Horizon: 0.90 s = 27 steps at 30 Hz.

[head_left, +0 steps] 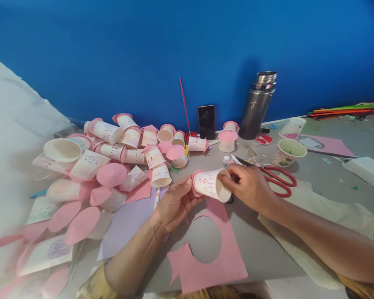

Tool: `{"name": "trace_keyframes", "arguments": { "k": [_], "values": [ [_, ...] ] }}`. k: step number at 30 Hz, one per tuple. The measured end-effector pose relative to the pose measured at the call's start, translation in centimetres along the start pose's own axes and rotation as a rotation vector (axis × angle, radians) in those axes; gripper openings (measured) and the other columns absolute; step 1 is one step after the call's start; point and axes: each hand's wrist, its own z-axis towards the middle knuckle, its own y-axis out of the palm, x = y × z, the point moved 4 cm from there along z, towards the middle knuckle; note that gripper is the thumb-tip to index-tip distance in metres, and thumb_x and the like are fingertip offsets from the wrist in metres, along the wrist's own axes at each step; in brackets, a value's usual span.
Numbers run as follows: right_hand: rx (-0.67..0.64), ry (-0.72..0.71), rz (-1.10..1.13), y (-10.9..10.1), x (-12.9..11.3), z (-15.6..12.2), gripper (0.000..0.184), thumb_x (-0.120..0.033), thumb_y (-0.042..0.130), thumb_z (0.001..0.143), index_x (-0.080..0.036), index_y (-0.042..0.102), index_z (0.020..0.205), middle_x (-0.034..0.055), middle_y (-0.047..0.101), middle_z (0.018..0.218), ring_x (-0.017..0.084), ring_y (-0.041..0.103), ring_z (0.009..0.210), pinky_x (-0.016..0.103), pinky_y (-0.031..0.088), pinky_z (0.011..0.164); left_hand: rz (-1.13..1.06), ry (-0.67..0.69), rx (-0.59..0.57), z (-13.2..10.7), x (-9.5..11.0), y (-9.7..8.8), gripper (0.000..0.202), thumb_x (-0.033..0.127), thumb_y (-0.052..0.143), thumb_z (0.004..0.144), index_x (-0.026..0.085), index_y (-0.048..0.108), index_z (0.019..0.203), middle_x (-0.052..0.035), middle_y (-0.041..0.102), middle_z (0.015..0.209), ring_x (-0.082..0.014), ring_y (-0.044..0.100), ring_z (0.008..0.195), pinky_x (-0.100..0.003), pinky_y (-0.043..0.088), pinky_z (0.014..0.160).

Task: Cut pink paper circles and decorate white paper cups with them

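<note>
A white paper cup (208, 185) with purple and pink marks lies on its side in the air between my hands, its mouth turned to the right. Pink paper (197, 182) covers its base end. My left hand (177, 203) supports the cup near that base, fingers underneath and thumb along the side. With fingers closed on the rim, my right hand (247, 185) grips the cup's open end; its thumb reaches inside. Below lies a pink paper sheet (216, 270) with a round hole cut out. Red-handled scissors (279, 174) rest just beyond my right hand.
Several decorated cups with pink paper (89, 164) are heaped at the left. A phone (206, 121) and a dark metal flask (258, 106) stand by the blue wall. A patterned cup (288, 153), a cloth (324, 232) and a white box (366, 174) are at the right.
</note>
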Motion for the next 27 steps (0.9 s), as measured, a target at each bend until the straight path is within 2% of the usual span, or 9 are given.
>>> {"name": "trace_keyframes", "arguments": {
  "k": [10, 15, 20, 23, 27],
  "values": [
    [-0.019, 0.001, 0.018, -0.17, -0.2, -0.04, 0.034, -0.043, 0.054, 0.085, -0.023, 0.04, 0.06, -0.0043, 0.042, 0.05, 0.013, 0.036, 0.05, 0.029, 0.022, 0.052, 0.073, 0.014, -0.041, 0.23, 0.17, -0.2, 0.034, 0.031, 0.072, 0.093, 0.014, 0.075, 0.122, -0.0145, 0.075, 0.125, -0.0262, 0.073, 0.112, -0.037, 0.06, 0.098],
    [-0.01, -0.003, 0.028, -0.28, -0.24, -0.07, 0.036, -0.043, 0.054, 0.083, -0.023, 0.035, 0.06, -0.0047, 0.039, 0.051, 0.013, 0.033, 0.051, 0.029, 0.022, 0.052, 0.006, 0.005, 0.006, 0.43, 0.04, -0.7, 0.027, 0.031, 0.07, 0.094, 0.015, 0.077, 0.115, -0.0124, 0.078, 0.116, -0.0211, 0.075, 0.101, -0.031, 0.063, 0.089],
    [-0.044, -0.014, 0.02, -0.06, -0.48, -0.4, 0.035, -0.042, 0.053, 0.086, -0.023, 0.037, 0.061, -0.0046, 0.039, 0.052, 0.013, 0.032, 0.052, 0.03, 0.02, 0.052, 0.037, -0.012, 0.086, 0.35, 0.09, -0.83, 0.022, 0.026, 0.071, 0.093, 0.014, 0.079, 0.108, -0.0102, 0.079, 0.106, -0.0173, 0.074, 0.089, -0.025, 0.062, 0.078],
    [-0.019, -0.054, 0.004, 0.07, -0.67, -0.65, 0.037, -0.041, 0.053, 0.087, -0.023, 0.034, 0.061, -0.005, 0.038, 0.052, 0.013, 0.03, 0.051, 0.03, 0.019, 0.051, 0.056, -0.013, 0.114, 0.27, 0.17, -0.74, 0.019, 0.024, 0.073, 0.091, 0.014, 0.08, 0.105, -0.0089, 0.078, 0.097, -0.0154, 0.072, 0.081, -0.023, 0.061, 0.072],
    [0.019, -0.092, -0.004, 0.23, -0.71, -0.84, 0.036, -0.039, 0.054, 0.087, -0.023, 0.033, 0.061, -0.005, 0.039, 0.053, 0.013, 0.032, 0.051, 0.03, 0.02, 0.051, 0.068, -0.007, 0.12, 0.25, 0.18, -0.76, 0.019, 0.025, 0.076, 0.087, 0.016, 0.08, 0.103, -0.0082, 0.078, 0.101, -0.0171, 0.072, 0.085, -0.025, 0.062, 0.074]
  ]
}}
